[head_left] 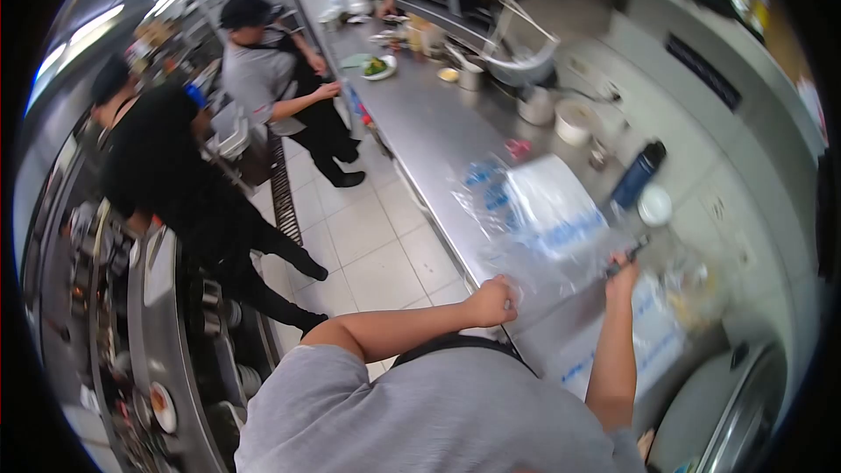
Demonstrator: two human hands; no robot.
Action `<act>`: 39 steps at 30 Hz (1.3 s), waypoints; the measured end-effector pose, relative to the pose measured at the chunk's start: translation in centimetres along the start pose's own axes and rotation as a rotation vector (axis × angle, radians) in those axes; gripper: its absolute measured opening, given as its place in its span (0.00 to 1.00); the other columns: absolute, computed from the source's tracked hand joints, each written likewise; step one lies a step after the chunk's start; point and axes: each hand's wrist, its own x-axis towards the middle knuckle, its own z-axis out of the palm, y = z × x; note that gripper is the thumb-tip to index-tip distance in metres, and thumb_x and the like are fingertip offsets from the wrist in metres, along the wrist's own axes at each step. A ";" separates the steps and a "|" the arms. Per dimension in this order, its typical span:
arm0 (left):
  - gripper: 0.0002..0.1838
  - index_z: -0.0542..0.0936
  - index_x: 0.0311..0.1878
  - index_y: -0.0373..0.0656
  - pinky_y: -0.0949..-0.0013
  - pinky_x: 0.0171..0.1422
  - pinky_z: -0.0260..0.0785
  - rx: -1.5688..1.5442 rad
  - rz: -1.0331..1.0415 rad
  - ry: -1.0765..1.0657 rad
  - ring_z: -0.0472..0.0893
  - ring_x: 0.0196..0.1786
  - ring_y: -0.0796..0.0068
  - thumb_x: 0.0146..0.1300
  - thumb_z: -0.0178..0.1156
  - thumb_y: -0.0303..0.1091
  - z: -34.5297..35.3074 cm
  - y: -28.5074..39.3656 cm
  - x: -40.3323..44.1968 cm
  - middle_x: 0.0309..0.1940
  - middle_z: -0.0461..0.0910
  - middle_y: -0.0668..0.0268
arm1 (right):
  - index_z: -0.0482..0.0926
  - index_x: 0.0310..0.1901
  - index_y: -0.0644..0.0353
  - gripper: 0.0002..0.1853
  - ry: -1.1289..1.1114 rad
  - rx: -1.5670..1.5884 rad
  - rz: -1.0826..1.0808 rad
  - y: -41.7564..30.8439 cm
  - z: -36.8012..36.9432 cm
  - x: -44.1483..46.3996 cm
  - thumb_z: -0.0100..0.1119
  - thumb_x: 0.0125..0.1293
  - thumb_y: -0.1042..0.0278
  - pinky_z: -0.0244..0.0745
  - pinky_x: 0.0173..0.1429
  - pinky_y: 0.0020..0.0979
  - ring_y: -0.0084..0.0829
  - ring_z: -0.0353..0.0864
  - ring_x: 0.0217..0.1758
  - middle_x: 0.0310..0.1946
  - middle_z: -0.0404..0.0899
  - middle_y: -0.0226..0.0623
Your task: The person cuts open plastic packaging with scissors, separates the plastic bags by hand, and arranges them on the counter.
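Observation:
My left hand [492, 302] is closed in a fist near the counter's front edge. A small grey bit shows at its fingers, too blurred to name. My right hand [623, 274] is closed around a small dark tool [642, 245] that points toward the wall; its kind is unclear. Between the hands, clear plastic wrapping [547, 276] lies loose on the counter. Just beyond it sits a stack of white plastic bags [552, 197] with blue print. Another white sheet with blue print [644, 333] lies below my right hand.
On the steel counter [438, 127] stand a dark blue bottle [638, 175], a white tub [575, 121], a strainer [521, 57] and a plate of greens [378, 67]. A round metal lid [727, 412] is at the lower right. Two co-workers [272, 79] stand to the left.

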 end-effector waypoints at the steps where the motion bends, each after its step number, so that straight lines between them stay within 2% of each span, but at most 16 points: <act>1: 0.10 0.82 0.27 0.42 0.59 0.54 0.69 0.015 -0.029 -0.002 0.78 0.48 0.55 0.48 0.68 0.39 -0.5 -1.5 0.5 0.41 0.80 0.52 | 0.71 0.49 0.60 0.25 0.046 -0.041 -0.017 -0.3 -0.2 -0.7 0.61 0.46 0.84 0.67 0.32 0.25 0.25 0.71 0.29 0.30 0.69 0.29; 3: 0.12 0.81 0.27 0.41 0.59 0.55 0.68 0.027 -0.081 -0.040 0.77 0.51 0.56 0.49 0.68 0.41 -1.9 -4.5 1.7 0.50 0.78 0.52 | 0.70 0.52 0.62 0.25 0.180 -0.120 -0.097 -1.2 1.4 -4.6 0.60 0.49 0.83 0.68 0.33 0.25 0.24 0.71 0.29 0.34 0.72 0.31; 6: 0.24 0.81 0.45 0.39 0.57 0.64 0.65 -0.502 -0.692 -0.330 0.71 0.62 0.52 0.51 0.69 0.48 -3.5 -9.8 4.7 0.62 0.70 0.49 | 0.68 0.57 0.64 0.26 0.265 -0.224 -0.065 0.2 1.9 -8.2 0.63 0.56 0.79 0.68 0.35 0.25 0.24 0.72 0.32 0.40 0.74 0.35; 8: 0.38 0.71 0.59 0.34 0.58 0.69 0.60 -0.418 -0.842 -0.028 0.66 0.67 0.52 0.53 0.69 0.53 -5.5 -8.9 5.4 0.65 0.66 0.45 | 0.67 0.58 0.64 0.26 0.303 -0.262 -0.082 2.5 0.5 -8.7 0.65 0.59 0.76 0.69 0.37 0.24 0.25 0.74 0.35 0.42 0.74 0.37; 10: 0.61 0.45 0.73 0.29 0.60 0.76 0.51 -0.244 -0.623 0.283 0.57 0.74 0.50 0.52 0.68 0.61 -7.0 -12.7 7.2 0.69 0.58 0.38 | 0.65 0.58 0.65 0.26 0.326 -0.394 -0.007 1.8 1.1 -11.5 0.65 0.61 0.75 0.71 0.40 0.25 0.27 0.75 0.39 0.44 0.74 0.40; 13: 0.47 0.47 0.74 0.39 0.60 0.71 0.53 -0.483 -0.033 0.580 0.60 0.69 0.56 0.63 0.61 0.52 -21.7 -2.7 9.6 0.67 0.59 0.49 | 0.64 0.60 0.67 0.24 0.414 -0.542 -0.268 3.4 -1.6 -13.7 0.60 0.64 0.75 0.74 0.46 0.27 0.30 0.77 0.43 0.47 0.74 0.43; 19: 0.15 0.71 0.48 0.48 0.61 0.35 0.69 -0.525 1.422 -0.119 0.74 0.29 0.66 0.70 0.52 0.49 -37.6 16.0 3.5 0.33 0.79 0.63 | 0.60 0.63 0.69 0.21 0.453 -0.589 -0.497 2.6 -1.6 -15.7 0.49 0.69 0.79 0.77 0.54 0.31 0.34 0.79 0.48 0.51 0.72 0.48; 20: 0.13 0.75 0.42 0.49 0.60 0.28 0.68 -0.458 1.545 -0.279 0.73 0.22 0.67 0.71 0.50 0.48 -38.9 17.6 3.0 0.27 0.79 0.65 | 0.60 0.63 0.69 0.21 0.469 -0.667 -0.497 2.3 -1.4 -15.6 0.47 0.69 0.79 0.77 0.55 0.31 0.35 0.79 0.49 0.52 0.72 0.48; 23: 0.16 0.77 0.35 0.48 0.62 0.24 0.67 -0.364 1.204 -0.454 0.72 0.18 0.71 0.72 0.46 0.45 -44.4 19.0 -1.0 0.19 0.75 0.69 | 0.61 0.62 0.68 0.23 0.474 -0.660 -0.508 3.7 -3.6 -15.7 0.49 0.66 0.82 0.78 0.53 0.31 0.35 0.79 0.47 0.53 0.72 0.49; 27: 0.17 0.81 0.49 0.51 0.55 0.53 0.66 -0.559 1.662 0.590 0.75 0.25 0.70 0.67 0.55 0.51 -40.3 15.9 -4.2 0.25 0.77 0.71 | 0.63 0.60 0.67 0.27 0.498 -0.664 -0.393 3.8 -3.8 -16.7 0.57 0.58 0.83 0.77 0.48 0.29 0.32 0.79 0.45 0.49 0.74 0.46; 28: 0.16 0.82 0.47 0.49 0.59 0.47 0.68 -0.615 1.414 0.620 0.75 0.25 0.71 0.65 0.55 0.48 -40.4 15.4 -1.4 0.26 0.77 0.69 | 0.63 0.60 0.67 0.27 0.476 -0.678 -0.318 2.6 -2.2 -17.8 0.58 0.57 0.84 0.77 0.46 0.28 0.31 0.79 0.44 0.47 0.75 0.45; 31: 0.14 0.84 0.40 0.42 0.69 0.28 0.71 -0.420 -0.113 0.009 0.76 0.24 0.73 0.59 0.55 0.39 -32.4 8.1 13.3 0.29 0.80 0.65 | 0.65 0.58 0.66 0.27 0.338 -0.811 -0.272 0.3 -3.1 -16.4 0.58 0.55 0.85 0.75 0.41 0.25 0.28 0.78 0.41 0.41 0.76 0.40; 32: 0.12 0.85 0.37 0.44 0.65 0.31 0.73 0.143 -0.339 -0.395 0.79 0.29 0.70 0.58 0.56 0.39 -25.3 -2.9 14.0 0.29 0.81 0.63 | 0.66 0.57 0.66 0.27 0.210 -0.878 -0.268 0.9 -3.1 -15.5 0.58 0.54 0.86 0.73 0.39 0.24 0.27 0.77 0.39 0.39 0.76 0.38; 34: 0.20 0.86 0.43 0.48 0.46 0.41 0.73 0.742 -0.867 -0.682 0.82 0.39 0.62 0.51 0.67 0.49 -13.6 -9.2 -0.1 0.40 0.84 0.61 | 0.67 0.57 0.65 0.25 0.045 -0.582 -0.445 1.2 -1.9 -12.7 0.57 0.55 0.85 0.71 0.40 0.22 0.23 0.75 0.37 0.35 0.75 0.33; 37: 0.27 0.80 0.52 0.42 0.52 0.48 0.74 -0.110 -1.023 -0.974 0.83 0.41 0.63 0.62 0.57 0.55 -1.8 -14.0 -12.5 0.39 0.84 0.58 | 0.66 0.58 0.66 0.26 -0.144 -0.587 -0.319 -3.1 1.0 -15.0 0.57 0.56 0.85 0.71 0.46 0.23 0.24 0.74 0.39 0.38 0.75 0.34; 39: 0.26 0.75 0.58 0.42 0.58 0.41 0.77 -0.501 -1.183 -0.403 0.84 0.34 0.66 0.68 0.52 0.53 2.2 -13.7 -19.2 0.38 0.84 0.56 | 0.65 0.59 0.67 0.27 -0.164 -0.551 -0.358 -2.4 -0.3 -14.9 0.57 0.56 0.84 0.71 0.47 0.24 0.24 0.74 0.40 0.39 0.75 0.35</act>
